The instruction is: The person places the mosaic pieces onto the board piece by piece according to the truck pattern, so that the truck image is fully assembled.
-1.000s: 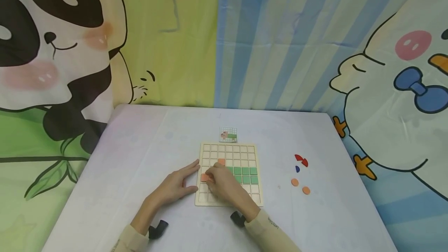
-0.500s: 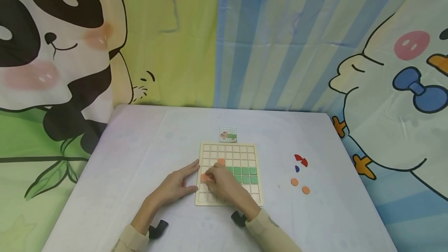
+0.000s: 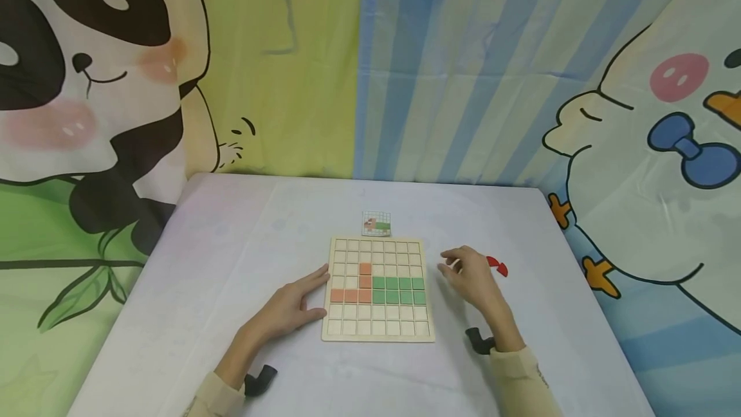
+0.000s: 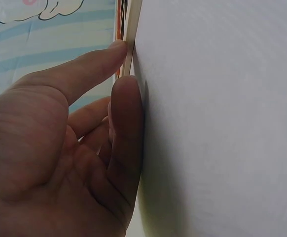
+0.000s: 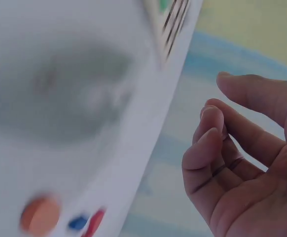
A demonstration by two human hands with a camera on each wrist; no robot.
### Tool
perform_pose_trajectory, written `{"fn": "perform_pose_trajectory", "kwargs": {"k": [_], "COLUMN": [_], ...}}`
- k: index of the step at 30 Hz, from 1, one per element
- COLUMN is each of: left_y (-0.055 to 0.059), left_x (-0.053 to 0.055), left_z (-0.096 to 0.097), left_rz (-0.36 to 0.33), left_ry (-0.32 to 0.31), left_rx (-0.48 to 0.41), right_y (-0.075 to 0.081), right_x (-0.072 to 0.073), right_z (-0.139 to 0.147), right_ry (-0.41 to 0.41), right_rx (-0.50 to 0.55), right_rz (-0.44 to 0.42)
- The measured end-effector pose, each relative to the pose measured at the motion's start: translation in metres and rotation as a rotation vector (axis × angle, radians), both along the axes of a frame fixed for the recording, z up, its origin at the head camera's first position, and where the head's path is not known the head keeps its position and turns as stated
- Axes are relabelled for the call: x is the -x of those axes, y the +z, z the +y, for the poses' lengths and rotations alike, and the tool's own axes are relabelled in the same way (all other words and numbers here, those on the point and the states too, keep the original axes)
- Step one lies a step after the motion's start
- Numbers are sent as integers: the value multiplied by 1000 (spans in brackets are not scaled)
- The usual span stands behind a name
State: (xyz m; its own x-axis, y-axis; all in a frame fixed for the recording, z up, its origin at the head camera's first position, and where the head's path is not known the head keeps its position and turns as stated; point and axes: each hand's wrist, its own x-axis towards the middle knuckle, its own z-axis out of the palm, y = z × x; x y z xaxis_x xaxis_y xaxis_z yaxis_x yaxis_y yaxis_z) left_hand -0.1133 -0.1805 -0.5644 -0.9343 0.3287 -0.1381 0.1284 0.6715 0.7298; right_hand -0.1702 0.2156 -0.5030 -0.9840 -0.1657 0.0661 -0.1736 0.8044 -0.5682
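Note:
A pale wooden grid board [image 3: 379,332] lies on the table. Several orange square tiles [image 3: 365,282] sit in its left cells, beside two rows of green square tiles [image 3: 399,290]. At the board's left edge, my left hand [image 3: 285,309] touches the rim with extended fingers and thumb; the left wrist view shows the same contact at the board edge [image 4: 130,29]. Off the board's right side, my right hand [image 3: 473,278] hovers above the table, fingers loosely bent. The right wrist view shows nothing between its thumb and fingertips.
Behind the board lies a small picture card [image 3: 377,224] with a gridded pattern. Red wedge pieces [image 3: 498,266] lie right of my right hand. An orange disc [image 5: 40,215] and a small blue piece [image 5: 78,221] appear in the right wrist view.
My right hand has left the orange tiles and moved right, off the board, over the loose pieces' side. More orange tiles are now uncovered. My left hand stays put.

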Motion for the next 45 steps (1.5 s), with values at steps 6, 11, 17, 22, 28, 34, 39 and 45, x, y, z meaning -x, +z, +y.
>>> {"fn": "perform_pose_trajectory", "kwargs": {"k": [6,11,17,22,28,34,39,45], "left_y": [-1,-2,-2,0,1,1,3,2], "left_x": [0,0,0,0,0,0,0,0], "left_z": [-1,-1,-1,-1,0,1,1,1], "left_rz": [5,-13,-24,-23,-18,3,-3,-16], "left_ry": [6,-7,-5,-6,-10,-6,15,7], "left_rx": [5,-21,-36,-31,-23,4,6,-9], "right_y": [-8,-14,-20,-26,-30,-31,-30,-31], "right_x": [4,6,10,15,22,26,29,30], "right_z": [69,100,119,123,123,123,119,116], "right_ry": [-101,-200,-284,-251,-228,-212,-185,-179], "right_rx": [-48,-91,-125,-127,-128,-147,-155,-154], "right_rz": [-31,-69,-133,-125,-136,-134,-118,-118]}}
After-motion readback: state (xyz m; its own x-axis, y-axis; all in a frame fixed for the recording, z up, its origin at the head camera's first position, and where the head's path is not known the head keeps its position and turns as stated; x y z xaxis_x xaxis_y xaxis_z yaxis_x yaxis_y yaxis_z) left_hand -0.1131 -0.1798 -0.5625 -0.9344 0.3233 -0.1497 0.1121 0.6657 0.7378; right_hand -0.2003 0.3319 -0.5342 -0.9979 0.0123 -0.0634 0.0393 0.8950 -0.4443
